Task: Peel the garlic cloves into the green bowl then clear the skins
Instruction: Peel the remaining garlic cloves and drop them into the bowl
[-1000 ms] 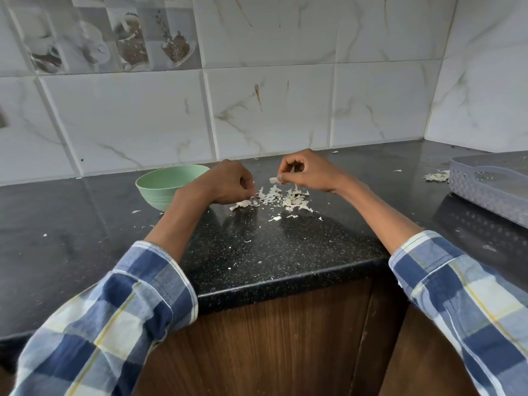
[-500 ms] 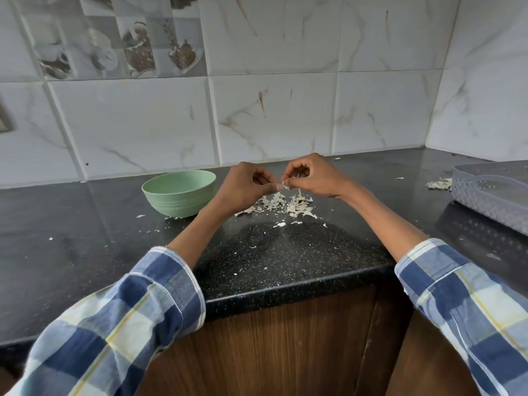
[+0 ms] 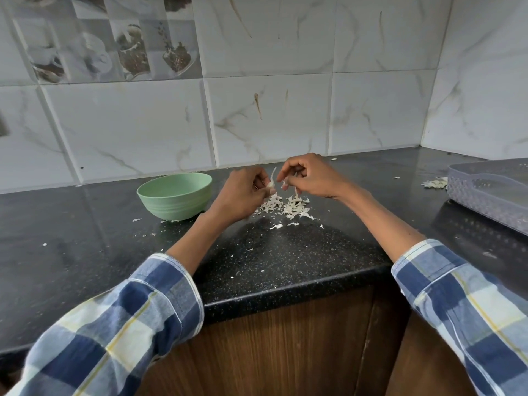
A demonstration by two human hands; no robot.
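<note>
Just right of the green bowl (image 3: 175, 195), above the black speckled counter (image 3: 285, 252): two bare hands raised close together, forearms emerging from blue, white and yellow checked sleeves (image 3: 120, 324).

Left hand (image 3: 243, 192): nearest the bowl, back of hand to the camera, fingers curled and pressed together around a pale garlic clove (image 3: 271, 183). A thin curl of skin stands up from the clove's top.

Right hand (image 3: 310, 175): farther right of the bowl, just beside the left hand without clearly touching it. Thumb and fingertips pinched on a small pale scrap of skin; remaining fingers bent inward. A thin strip hangs down below this hand.

Pile of garlic skins (image 3: 285, 207): white papery flakes heaped on the counter, right of the bowl and directly beneath both hands. Smaller loose flakes lie scattered toward the counter's front edge and around the bowl's base.

Green bowl: upright on the counter, near the tiled wall, its right side just beside the left wrist. Contents cannot be told from this angle.

Grey plastic tray (image 3: 491, 195): far right of the bowl, well apart from it, with a textured wall. A second small cluster of skins (image 3: 435, 183) sits against its left side.

Marble-patterned wall tiles (image 3: 271, 118): behind the bowl. Wooden cabinet front (image 3: 285, 338): below the counter edge.
</note>
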